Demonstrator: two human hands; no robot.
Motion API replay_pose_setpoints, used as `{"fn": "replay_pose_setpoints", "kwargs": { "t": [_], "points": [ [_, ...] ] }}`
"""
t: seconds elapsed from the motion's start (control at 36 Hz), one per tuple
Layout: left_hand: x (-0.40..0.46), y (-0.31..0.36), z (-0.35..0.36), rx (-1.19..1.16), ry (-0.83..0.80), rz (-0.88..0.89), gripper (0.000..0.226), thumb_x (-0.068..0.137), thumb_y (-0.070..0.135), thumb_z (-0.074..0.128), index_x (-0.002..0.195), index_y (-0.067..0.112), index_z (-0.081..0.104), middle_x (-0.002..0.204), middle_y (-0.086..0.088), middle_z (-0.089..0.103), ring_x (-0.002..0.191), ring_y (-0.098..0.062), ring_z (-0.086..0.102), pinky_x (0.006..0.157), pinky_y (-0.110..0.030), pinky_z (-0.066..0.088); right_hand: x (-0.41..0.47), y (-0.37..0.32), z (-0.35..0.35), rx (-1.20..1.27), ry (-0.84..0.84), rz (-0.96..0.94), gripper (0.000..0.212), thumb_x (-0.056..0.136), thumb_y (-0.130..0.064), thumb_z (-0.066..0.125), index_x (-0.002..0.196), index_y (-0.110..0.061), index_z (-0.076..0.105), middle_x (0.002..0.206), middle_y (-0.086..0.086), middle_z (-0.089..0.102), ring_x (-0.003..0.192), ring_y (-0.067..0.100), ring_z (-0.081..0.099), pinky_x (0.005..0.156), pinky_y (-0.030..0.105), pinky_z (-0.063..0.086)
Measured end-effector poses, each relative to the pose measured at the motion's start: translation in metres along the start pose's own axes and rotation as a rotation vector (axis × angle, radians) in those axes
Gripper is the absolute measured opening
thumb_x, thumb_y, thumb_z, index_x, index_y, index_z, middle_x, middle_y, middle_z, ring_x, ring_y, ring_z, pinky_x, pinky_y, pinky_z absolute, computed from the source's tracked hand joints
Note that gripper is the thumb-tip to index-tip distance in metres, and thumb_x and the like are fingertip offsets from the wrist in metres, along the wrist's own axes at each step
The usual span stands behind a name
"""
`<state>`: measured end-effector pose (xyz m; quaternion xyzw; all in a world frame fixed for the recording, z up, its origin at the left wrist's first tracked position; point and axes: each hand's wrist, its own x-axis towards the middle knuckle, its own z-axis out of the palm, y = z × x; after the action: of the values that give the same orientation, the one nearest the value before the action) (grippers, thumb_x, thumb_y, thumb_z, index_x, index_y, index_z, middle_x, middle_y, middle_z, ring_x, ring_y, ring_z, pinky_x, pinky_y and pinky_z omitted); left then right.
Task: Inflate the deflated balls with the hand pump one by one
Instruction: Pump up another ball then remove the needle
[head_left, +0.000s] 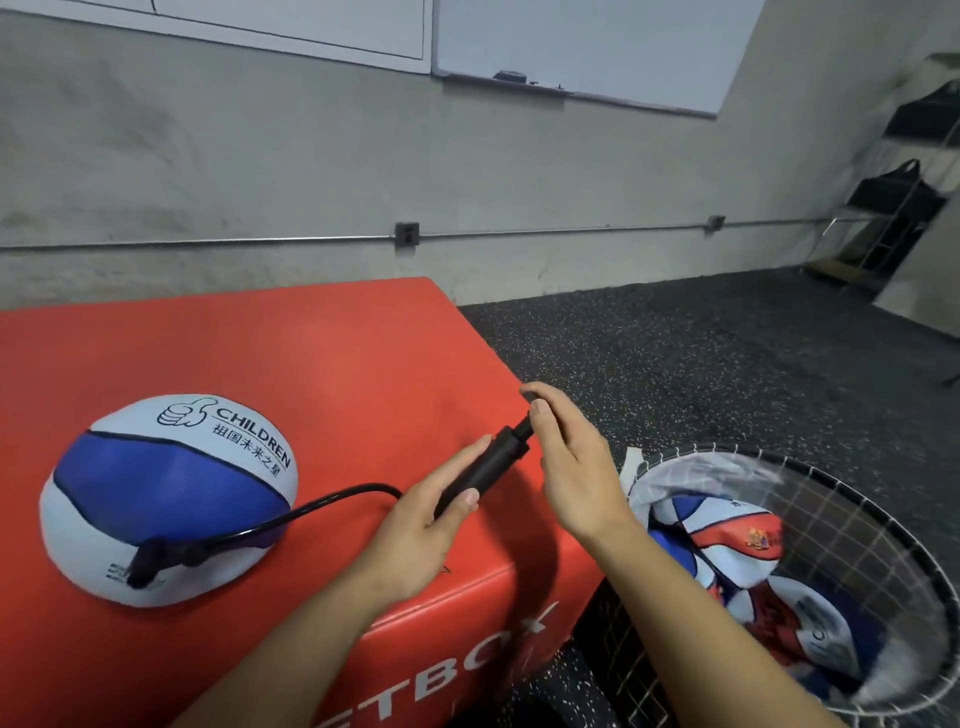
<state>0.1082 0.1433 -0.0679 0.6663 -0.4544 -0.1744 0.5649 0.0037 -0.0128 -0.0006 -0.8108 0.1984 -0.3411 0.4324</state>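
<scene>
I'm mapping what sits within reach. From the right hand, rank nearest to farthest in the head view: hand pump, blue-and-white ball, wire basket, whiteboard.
1. hand pump: held by the right hand at its handle.
2. wire basket: just right, on the floor.
3. blue-and-white ball: far left on the red box.
4. whiteboard: on the far wall.

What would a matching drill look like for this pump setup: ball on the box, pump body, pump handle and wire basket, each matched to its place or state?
Things:
1. blue and white ball
2. pump body
3. pump handle
4. wire basket

Places or states:
A. held by the right hand
B. on the floor beside the red box, with more balls inside
C. held by the left hand
D. lying on the red box, partly flat, hose attached

Pairs: 1-D, 2-C, 3-A, 4-B
</scene>
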Motion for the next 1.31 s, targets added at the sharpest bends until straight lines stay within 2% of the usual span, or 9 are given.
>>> {"fn": "replay_pose_setpoints", "kwargs": {
  "t": [0.11,0.25,0.39,0.53,0.78,0.89,1.0,1.11,1.31],
  "points": [
    [-0.002,0.0,0.002,0.079,-0.046,0.001,0.051,0.11,0.023,0.052,0.156,0.043,0.041,0.156,0.029,0.046,0.144,0.0,0.045,0.125,-0.042,0.033,0.009,0.004,-0.029,0.07,0.129,0.027,0.033,0.104,-0.049,0.041,0.124,-0.039,0.066,0.069,-0.033,0.055,0.07,-0.001,0.049,0.079,0.043,0.047],
    [-0.006,0.001,0.004,0.143,-0.065,0.021,0.051,0.11,0.025,0.052,0.153,0.051,0.041,0.153,0.034,0.046,0.145,0.009,0.038,0.124,-0.021,0.026,0.016,0.003,-0.065,0.132,0.268,0.039,0.03,0.106,-0.045,0.044,0.12,-0.037,0.069,0.066,-0.022,0.05,0.062,0.007,0.043,0.066,0.048,0.045],
    [-0.008,0.004,0.004,0.135,-0.068,0.025,0.051,0.11,0.029,0.051,0.153,0.055,0.041,0.154,0.03,0.048,0.146,0.008,0.038,0.121,-0.022,0.027,0.017,-0.004,-0.081,0.25,0.333,0.087,0.027,0.113,-0.029,0.043,0.117,-0.029,0.07,0.062,-0.005,0.033,0.05,0.012,0.03,0.051,0.039,0.033],
    [-0.009,0.005,0.002,0.117,-0.06,0.011,0.05,0.111,0.024,0.051,0.154,0.048,0.042,0.154,0.032,0.046,0.146,0.009,0.037,0.121,-0.017,0.026,0.02,-0.012,-0.07,0.21,0.346,0.046,0.028,0.113,-0.03,0.042,0.119,-0.029,0.069,0.06,-0.005,0.033,0.049,0.014,0.031,0.048,0.055,0.039],
    [-0.006,0.003,-0.002,0.094,-0.006,-0.04,0.052,0.11,0.016,0.053,0.154,0.042,0.043,0.152,0.035,0.047,0.144,0.006,0.042,0.125,-0.03,0.03,0.025,0.0,-0.024,0.136,0.217,0.02,0.034,0.103,-0.053,0.04,0.119,-0.04,0.067,0.061,-0.02,0.046,0.063,0.018,0.044,0.071,0.049,0.045],
    [-0.003,0.001,-0.003,0.037,0.012,-0.064,0.052,0.107,0.023,0.052,0.157,0.035,0.043,0.158,0.027,0.044,0.149,-0.001,0.039,0.124,-0.051,0.035,0.021,0.0,-0.005,0.092,0.154,0.021,0.032,0.104,-0.05,0.039,0.119,-0.041,0.066,0.068,-0.032,0.054,0.071,0.006,0.05,0.081,0.054,0.052],
    [-0.002,0.001,-0.003,-0.005,0.028,-0.054,0.053,0.106,0.034,0.053,0.157,0.035,0.042,0.16,0.023,0.044,0.15,-0.007,0.041,0.121,-0.058,0.037,0.013,-0.001,0.01,0.073,0.083,0.017,0.03,0.107,-0.043,0.041,0.122,-0.036,0.066,0.071,-0.033,0.058,0.071,0.003,0.055,0.081,0.042,0.05],
    [-0.001,-0.002,-0.003,-0.024,0.038,-0.044,0.057,0.103,0.045,0.054,0.158,0.036,0.041,0.161,0.02,0.044,0.15,-0.013,0.042,0.12,-0.061,0.036,0.002,-0.002,0.021,0.042,0.042,-0.044,0.029,0.11,-0.03,0.043,0.124,-0.026,0.067,0.11,-0.022,0.068,0.105,-0.005,0.062,0.095,0.018,0.043],
    [0.0,-0.003,-0.002,-0.031,0.014,-0.036,0.054,0.102,0.049,0.056,0.155,0.046,0.043,0.16,0.02,0.045,0.15,-0.015,0.042,0.121,-0.061,0.035,-0.004,0.0,0.008,0.029,-0.033,-0.021,0.028,0.112,-0.027,0.045,0.13,-0.027,0.066,0.124,-0.022,0.067,0.116,-0.011,0.058,0.1,0.009,0.038]
  ]
}}
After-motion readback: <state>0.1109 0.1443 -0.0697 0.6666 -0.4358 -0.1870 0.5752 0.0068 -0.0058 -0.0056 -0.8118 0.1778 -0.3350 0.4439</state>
